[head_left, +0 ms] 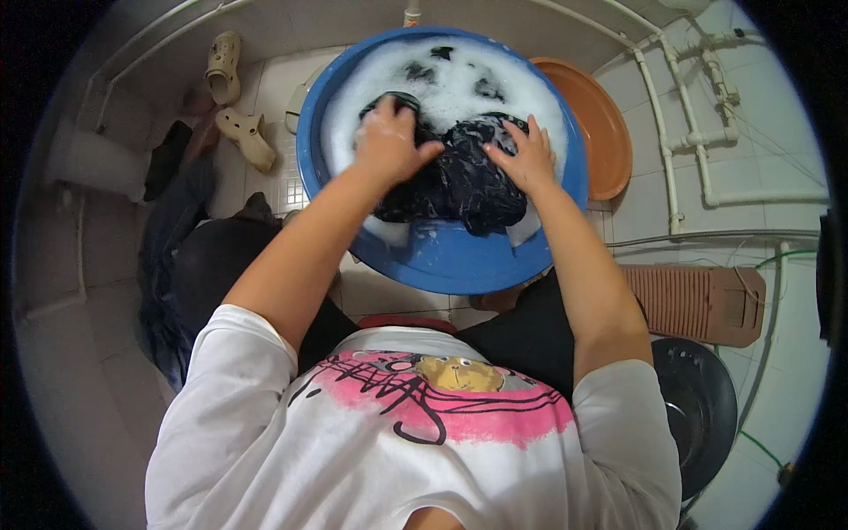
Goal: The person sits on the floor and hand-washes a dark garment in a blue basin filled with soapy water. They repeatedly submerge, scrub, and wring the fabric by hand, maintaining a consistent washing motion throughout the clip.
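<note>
A blue basin [442, 269] of white suds stands in front of me with a dark wet garment [477, 181] bunched near its middle. My left hand [386, 146] lies over the garment's left part, its fingers bent round a fold and its thumb pointing right. On the garment's right side, my right hand [527, 157] has its thumb and fingers spread, touching the cloth. Foam [459, 88] covers most of the water, and dark patches of cloth poke through it at the far side. The fingertips of my left hand are partly blurred.
An orange-brown basin [609, 132] stands behind the blue one at right. A brown washboard [698, 305] and a black basin [693, 415] sit at my right. Beige clogs [247, 139] and dark clothing [172, 256] are at left. White pipes [698, 141] run along the right wall.
</note>
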Motion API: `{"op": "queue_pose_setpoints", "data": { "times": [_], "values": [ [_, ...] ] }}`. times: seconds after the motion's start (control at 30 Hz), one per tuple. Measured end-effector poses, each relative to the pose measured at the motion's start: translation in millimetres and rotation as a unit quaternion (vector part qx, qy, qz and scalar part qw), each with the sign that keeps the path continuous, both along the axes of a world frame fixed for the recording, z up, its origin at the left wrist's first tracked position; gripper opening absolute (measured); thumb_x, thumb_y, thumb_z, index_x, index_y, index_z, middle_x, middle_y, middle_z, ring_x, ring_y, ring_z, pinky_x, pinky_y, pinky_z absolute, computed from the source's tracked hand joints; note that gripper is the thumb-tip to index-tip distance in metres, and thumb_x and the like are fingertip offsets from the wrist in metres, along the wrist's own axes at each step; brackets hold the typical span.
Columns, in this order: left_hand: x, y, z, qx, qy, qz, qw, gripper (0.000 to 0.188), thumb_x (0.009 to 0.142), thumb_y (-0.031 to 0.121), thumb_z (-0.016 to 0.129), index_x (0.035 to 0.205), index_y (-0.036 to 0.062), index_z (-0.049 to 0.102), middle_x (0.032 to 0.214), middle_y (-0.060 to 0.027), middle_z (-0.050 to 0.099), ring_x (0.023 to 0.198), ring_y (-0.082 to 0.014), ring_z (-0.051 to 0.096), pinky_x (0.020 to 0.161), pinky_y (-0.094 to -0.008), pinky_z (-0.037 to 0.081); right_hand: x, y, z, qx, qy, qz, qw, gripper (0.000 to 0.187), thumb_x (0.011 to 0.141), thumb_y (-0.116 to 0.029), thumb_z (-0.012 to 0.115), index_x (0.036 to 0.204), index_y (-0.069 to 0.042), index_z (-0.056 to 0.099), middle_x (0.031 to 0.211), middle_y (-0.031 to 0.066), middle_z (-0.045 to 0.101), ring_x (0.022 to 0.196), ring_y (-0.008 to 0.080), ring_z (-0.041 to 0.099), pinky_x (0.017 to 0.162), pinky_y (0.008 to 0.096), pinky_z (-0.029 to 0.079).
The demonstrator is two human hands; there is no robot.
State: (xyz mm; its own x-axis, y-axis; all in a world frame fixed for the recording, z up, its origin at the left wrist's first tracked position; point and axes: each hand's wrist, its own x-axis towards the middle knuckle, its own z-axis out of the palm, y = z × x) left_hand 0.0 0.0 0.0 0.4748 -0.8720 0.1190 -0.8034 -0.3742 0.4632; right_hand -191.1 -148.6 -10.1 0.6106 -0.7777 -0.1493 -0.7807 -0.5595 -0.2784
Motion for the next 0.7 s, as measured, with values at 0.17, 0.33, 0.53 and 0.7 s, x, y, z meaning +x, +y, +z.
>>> {"op": "queue_pose_setpoints", "data": {
  "times": [0.17,0.33,0.53,0.7],
  "values": [
    [-14.7,3.8,-41.0,0.171,-0.158,-0.123,0.965,0.045,0.086,0.041,0.044,0.124,0.0162,0.043,0.137,-0.0066,0.029,0.124,-0.0347,0.027,0.091,-0.0616,0.027,18.5,2.0,-36.6,0.027,0.145,-0.011,0.989,0.074,0.07,-0.067,0.05,0.129,-0.023,0.042,0.145,0.012,0.005,0.128,0.0389,0.018,0.1,0.0552,0.018],
    [11.9,-35.4,-54.7,0.251,-0.021,-0.113,0.961,0.045,0.089,0.041,0.035,0.124,0.0131,0.039,0.132,-0.0117,0.035,0.118,-0.0356,0.036,0.09,-0.0498,0.036,26.1,-62.6,-69.3,0.154,0.226,-0.022,0.962,0.07,0.075,-0.059,0.05,0.127,-0.013,0.042,0.134,0.015,0.034,0.118,0.0337,0.038,0.094,0.0427,0.036],
    [41.8,-52.6,-116.6,0.272,0.294,-0.025,0.916,0.047,0.09,0.04,0.033,0.11,0.0028,0.053,0.105,-0.0188,0.057,0.099,-0.0319,0.054,0.087,-0.0422,0.04,2.4,-93.4,-136.3,0.39,0.167,-0.125,0.897,0.061,0.078,-0.052,0.049,0.12,-0.008,0.047,0.127,0.0171,0.041,0.112,0.034,0.043,0.091,0.0421,0.038],
    [60.3,-45.9,-139.4,0.377,0.373,0.025,0.847,0.045,0.087,0.038,0.037,0.104,0.0012,0.057,0.099,-0.0188,0.059,0.097,-0.0302,0.055,0.084,-0.0419,0.041,0.6,-100.5,-154.2,0.37,0.168,-0.1,0.908,0.056,0.08,-0.049,0.047,0.115,-0.005,0.049,0.123,0.0181,0.044,0.108,0.0343,0.045,0.089,0.042,0.039]
  ]
}}
